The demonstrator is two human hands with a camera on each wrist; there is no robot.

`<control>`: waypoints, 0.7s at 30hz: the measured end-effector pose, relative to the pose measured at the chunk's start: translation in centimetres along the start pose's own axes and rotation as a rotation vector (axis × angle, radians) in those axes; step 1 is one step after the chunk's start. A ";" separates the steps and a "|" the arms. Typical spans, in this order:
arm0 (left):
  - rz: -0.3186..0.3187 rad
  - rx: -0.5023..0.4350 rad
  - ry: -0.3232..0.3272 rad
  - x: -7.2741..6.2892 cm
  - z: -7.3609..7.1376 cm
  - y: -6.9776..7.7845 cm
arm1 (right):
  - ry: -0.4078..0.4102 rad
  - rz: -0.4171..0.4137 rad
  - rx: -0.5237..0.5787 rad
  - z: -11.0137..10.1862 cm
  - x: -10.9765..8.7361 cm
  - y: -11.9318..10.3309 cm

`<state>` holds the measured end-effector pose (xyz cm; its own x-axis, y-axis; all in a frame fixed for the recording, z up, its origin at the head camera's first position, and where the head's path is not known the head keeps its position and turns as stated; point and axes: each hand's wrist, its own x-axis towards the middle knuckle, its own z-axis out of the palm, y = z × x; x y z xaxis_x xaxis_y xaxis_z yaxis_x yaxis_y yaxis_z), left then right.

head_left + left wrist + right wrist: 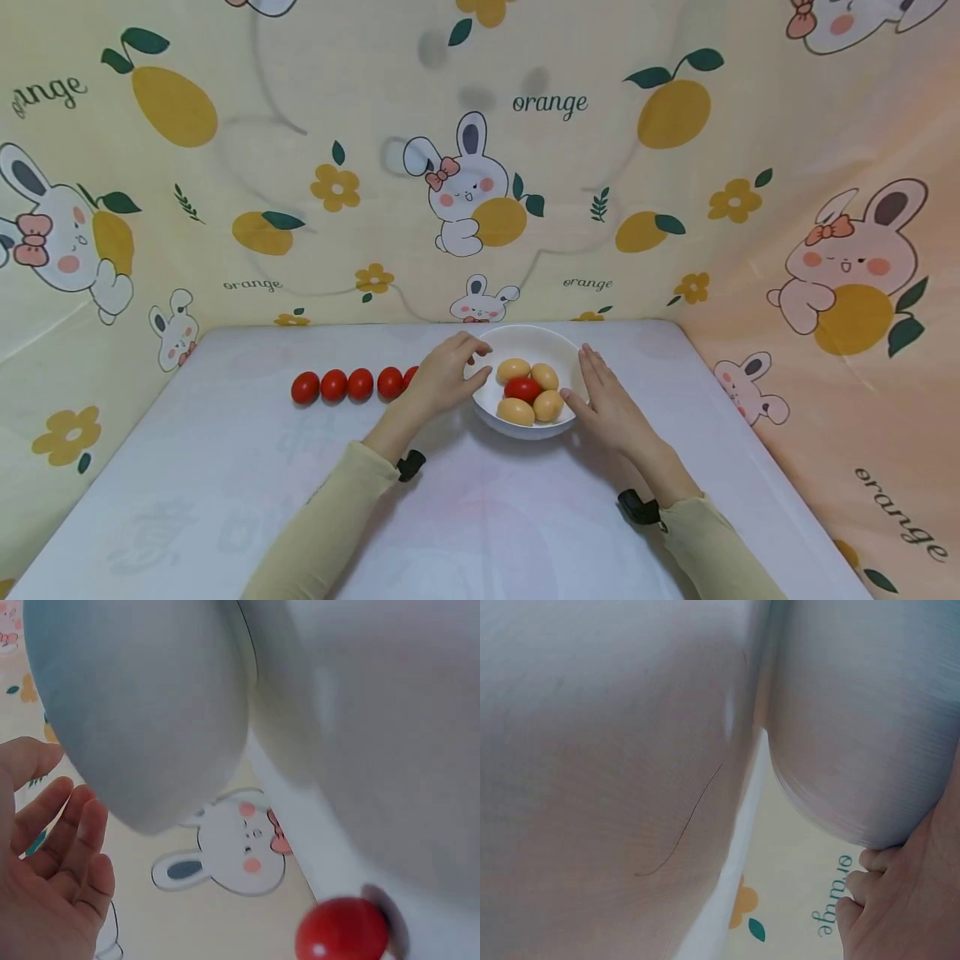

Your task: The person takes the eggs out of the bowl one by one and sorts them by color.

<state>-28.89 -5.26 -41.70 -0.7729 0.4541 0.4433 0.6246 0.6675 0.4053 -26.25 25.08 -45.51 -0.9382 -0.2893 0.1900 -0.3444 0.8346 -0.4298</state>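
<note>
White bowl (pixel 517 431) just below centre of my head feed — four tan eggs (pixel 548 406) around red egg (pixel 522 389) inside. Left hand (pixel 441 372) by left rim, fingers loosely bent, holding nothing; right hand (pixel 617 410) along right rim — fingers straight, grip wide.

Bowl (pixel 528 343), one, white, round and glossy, upright; right hand (pixel 611 408) against its right side with fingers extended, left hand (pixel 446 373) at its left rim with fingers loosely bent, contact unclear. Contents: four tan egg-shaped pieces (pixel 515 411), lying on their sides; one red egg-shaped piece (pixel 522 389) lying among them; left of the bowl, a row of matching red pieces (pixel 360 383), four plain, a fifth partly hidden.
</note>
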 end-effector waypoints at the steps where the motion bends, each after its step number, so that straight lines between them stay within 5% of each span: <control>1: 0.015 0.000 -0.008 0.2 0.2 0.2 | 0.000 0.001 0.000 0.0 0.0 0.0; 11: 0.080 0.013 -0.234 2.3 1.1 1.1 | -0.016 0.013 -0.009 0.0 0.0 0.0; 21: 0.267 0.105 -0.466 5.1 1.5 0.5 | -0.017 0.024 -0.014 0.1 0.1 0.0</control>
<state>-32.71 -1.77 -40.41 -0.5716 0.8134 0.1085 0.8098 0.5378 0.2346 -26.31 25.01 -45.55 -0.9466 -0.2771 0.1650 -0.3216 0.8479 -0.4215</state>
